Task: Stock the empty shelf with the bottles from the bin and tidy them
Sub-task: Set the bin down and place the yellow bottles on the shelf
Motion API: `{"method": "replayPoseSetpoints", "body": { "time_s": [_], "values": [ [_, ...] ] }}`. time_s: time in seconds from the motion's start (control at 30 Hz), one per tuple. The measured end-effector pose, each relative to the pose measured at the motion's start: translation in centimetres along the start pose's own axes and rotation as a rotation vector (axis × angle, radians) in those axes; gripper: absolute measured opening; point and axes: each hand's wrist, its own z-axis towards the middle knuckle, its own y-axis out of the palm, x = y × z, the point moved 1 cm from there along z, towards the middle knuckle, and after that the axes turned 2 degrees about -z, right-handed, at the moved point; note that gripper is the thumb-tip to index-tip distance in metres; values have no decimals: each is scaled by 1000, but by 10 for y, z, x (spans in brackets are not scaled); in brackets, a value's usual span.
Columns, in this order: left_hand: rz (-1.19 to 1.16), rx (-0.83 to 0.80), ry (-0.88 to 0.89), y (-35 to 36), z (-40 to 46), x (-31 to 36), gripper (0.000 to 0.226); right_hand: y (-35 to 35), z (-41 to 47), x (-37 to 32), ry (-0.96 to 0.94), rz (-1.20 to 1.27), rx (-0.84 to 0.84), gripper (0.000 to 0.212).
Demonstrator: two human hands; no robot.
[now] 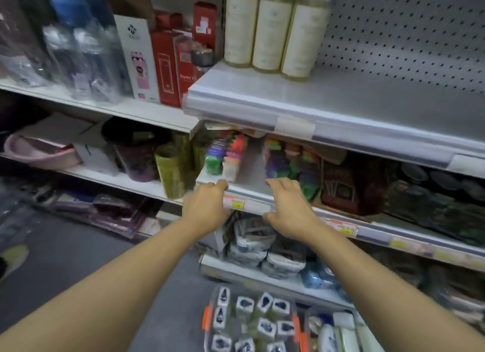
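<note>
Three tall cream bottles (265, 28) stand in a row at the left end of the grey upper shelf (367, 99), whose right part is bare before a pegboard back. On the floor below, a clear bin (252, 322) holds several white-capped bottles. Both my hands are stretched out in front of the shelf one level down. My left hand (204, 204) has its fingers loosely bent at that shelf's front edge and holds nothing. My right hand (286, 207) is spread, palm down, with nothing in it. The picture is motion-blurred.
A second bin (338, 333) with white bottles sits to the right of the first. The lower shelf (252, 186) carries colourful packs and a dark red box (346, 186). Red boxes (170, 62) and wrapped bottles fill the left shelves. Grey floor lies at the lower left.
</note>
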Motion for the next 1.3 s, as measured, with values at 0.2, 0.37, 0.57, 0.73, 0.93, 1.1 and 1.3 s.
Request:
{"method": "replayPoseSetpoints", "body": {
  "time_s": [0.2, 0.37, 0.57, 0.73, 0.93, 1.1, 1.3],
  "values": [
    [-24, -179, -71, 77, -17, -20, 54, 77, -15, 27, 58, -7, -150, 68],
    [-66, -326, -156, 152, -37, -31, 52, 144, -28, 59, 119, 36, -289, 67],
    [-72, -449, -250, 232, -61, -38, 51, 221, -46, 97, 155, 95, -412, 64],
    [-110, -533, -351, 314, -81, -34, 54, 296, -62, 142, 178, 106, -531, 69],
    [-180, -560, -411, 406, -98, -33, 52, 378, -75, 189, 195, 140, -598, 72],
    [-192, -588, -423, 484, -100, -41, 52, 453, -76, 221, 232, 157, -616, 77],
    [-202, -601, -382, 577, -91, -58, 56, 551, -69, 249, 275, 171, -603, 78]
  ]
}}
